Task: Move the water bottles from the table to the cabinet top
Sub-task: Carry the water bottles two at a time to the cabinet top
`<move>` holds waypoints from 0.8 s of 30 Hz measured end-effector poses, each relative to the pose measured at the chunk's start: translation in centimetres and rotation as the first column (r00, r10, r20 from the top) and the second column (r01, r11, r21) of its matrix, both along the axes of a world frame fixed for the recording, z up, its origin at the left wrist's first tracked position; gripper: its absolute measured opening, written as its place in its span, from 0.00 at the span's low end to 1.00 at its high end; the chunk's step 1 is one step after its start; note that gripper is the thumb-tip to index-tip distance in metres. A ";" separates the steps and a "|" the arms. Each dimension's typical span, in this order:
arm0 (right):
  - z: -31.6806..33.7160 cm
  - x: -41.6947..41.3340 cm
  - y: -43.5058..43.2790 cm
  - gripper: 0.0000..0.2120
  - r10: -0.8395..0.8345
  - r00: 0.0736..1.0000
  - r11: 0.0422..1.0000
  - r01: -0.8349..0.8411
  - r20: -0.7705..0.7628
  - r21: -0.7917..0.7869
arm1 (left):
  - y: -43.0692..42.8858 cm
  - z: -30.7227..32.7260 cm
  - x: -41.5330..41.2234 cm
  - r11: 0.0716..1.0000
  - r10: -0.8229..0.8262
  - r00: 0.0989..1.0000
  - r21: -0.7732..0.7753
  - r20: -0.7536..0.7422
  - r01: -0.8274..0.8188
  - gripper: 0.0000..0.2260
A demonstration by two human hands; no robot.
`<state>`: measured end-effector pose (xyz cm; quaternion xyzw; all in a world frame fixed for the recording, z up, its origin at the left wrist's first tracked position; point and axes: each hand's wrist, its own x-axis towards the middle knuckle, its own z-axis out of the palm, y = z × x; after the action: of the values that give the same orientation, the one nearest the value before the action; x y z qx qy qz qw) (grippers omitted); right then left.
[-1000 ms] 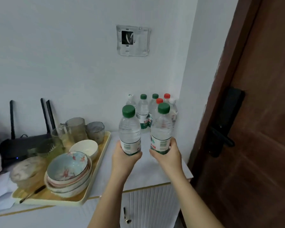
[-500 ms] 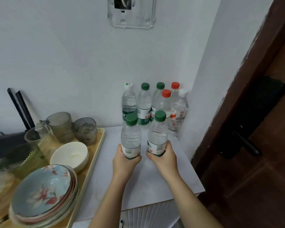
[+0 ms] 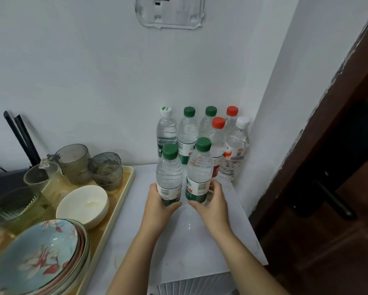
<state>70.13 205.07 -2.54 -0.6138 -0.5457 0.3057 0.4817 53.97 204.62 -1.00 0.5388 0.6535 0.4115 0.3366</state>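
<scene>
Cream-coloured, the tray (image 3: 123,188) at left carried bowls (image 3: 40,258) and glasses (image 3: 105,168) on the white cabinet top (image 3: 200,241). The left hand (image 3: 160,206) was wrapped round one green-capped bottle (image 3: 169,173), the right hand (image 3: 214,204) round another (image 3: 200,171), both upright at the surface. Just behind them, six more bottles (image 3: 202,133) stood clustered in the corner.

Single head-worn view, wide-angle, looking forward and steeply down from above my forearms. Faces white wall corner (image 3: 264,81); close over white cabinet top (image 3: 200,241). Dark brown door (image 3: 338,188) at right edge.
</scene>
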 end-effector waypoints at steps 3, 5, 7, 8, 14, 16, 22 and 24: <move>0.0 0.2 0.8 0.36 -0.049 0.996 0.999 0.048 0.077 0.008 | 0.9 0.2 0.1 0.999 0.036 0.994 0.015 -0.105 -0.035 0.26; 0.3 0.3 1.5 0.36 -0.058 0.993 0.998 0.058 0.098 0.004 | 1.5 0.5 0.4 0.997 0.080 0.992 0.008 -0.099 -0.080 0.26; 0.3 0.3 2.2 0.34 -0.071 0.992 0.997 0.071 0.108 0.007 | 2.2 0.6 0.6 0.993 0.115 0.988 0.031 -0.099 -0.113 0.25; 0.2 0.2 2.5 0.33 -0.079 0.990 0.997 0.079 0.113 0.012 | 2.5 0.5 0.8 0.991 0.130 0.987 0.038 -0.093 -0.127 0.25; -0.3 -0.3 4.2 0.23 -0.113 0.986 0.994 0.113 0.124 0.006 | 4.1 0.6 1.5 0.975 0.206 0.976 0.073 0.065 -0.211 0.24; -0.3 -0.6 4.6 0.21 -0.108 0.985 0.994 0.108 0.133 0.012 | 4.7 0.6 1.7 0.973 0.210 0.975 0.077 0.079 -0.216 0.23; 0.0 -1.5 6.0 0.19 -0.120 0.976 0.993 0.122 0.182 0.004 | 6.3 0.7 1.2 0.974 0.211 0.974 0.062 0.078 -0.216 0.23; 0.1 -1.6 6.4 0.19 -0.123 0.974 0.991 0.132 0.191 -0.033 | 6.5 0.4 0.9 0.977 0.203 0.976 0.056 0.073 -0.207 0.23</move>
<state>68.50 211.51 -2.47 -0.6848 -0.5411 0.2269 0.4322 54.86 211.14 -0.61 0.4648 0.6808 0.4823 0.2965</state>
